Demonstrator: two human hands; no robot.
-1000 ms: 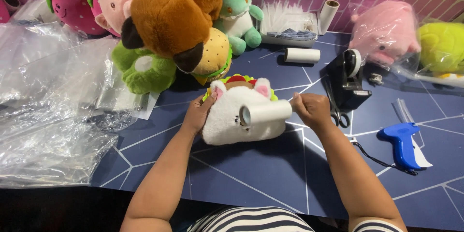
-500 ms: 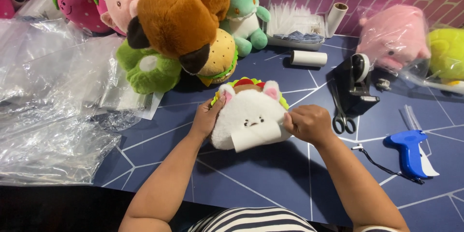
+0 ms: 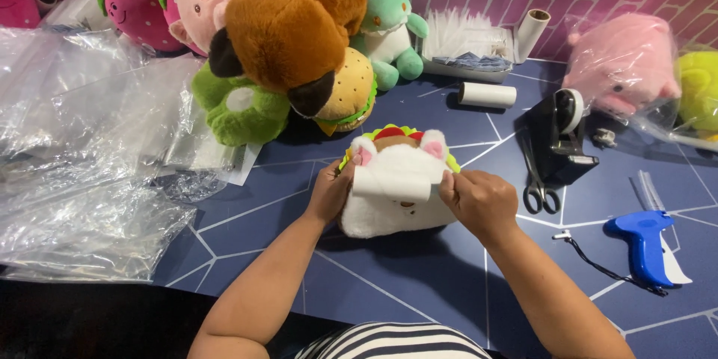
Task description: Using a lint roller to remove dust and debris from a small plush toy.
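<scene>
— So, where are the hands?
— Both forearms reach far over the bench. Left hand and right hand each pinch an end of a white roll, pressed across the white plush toy mid-bench.

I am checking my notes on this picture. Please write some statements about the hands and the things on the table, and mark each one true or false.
1. Both hands, left hand and right hand, hold a white roller across the white plush toy. True.
2. The scissors lie left of the plush. False: they lie to its right, by the black tape dispenser.
3. The blue tagging gun is in the right hand. False: it lies alone on the table.
4. Clear plastic bags are piled at the left. True.
</scene>
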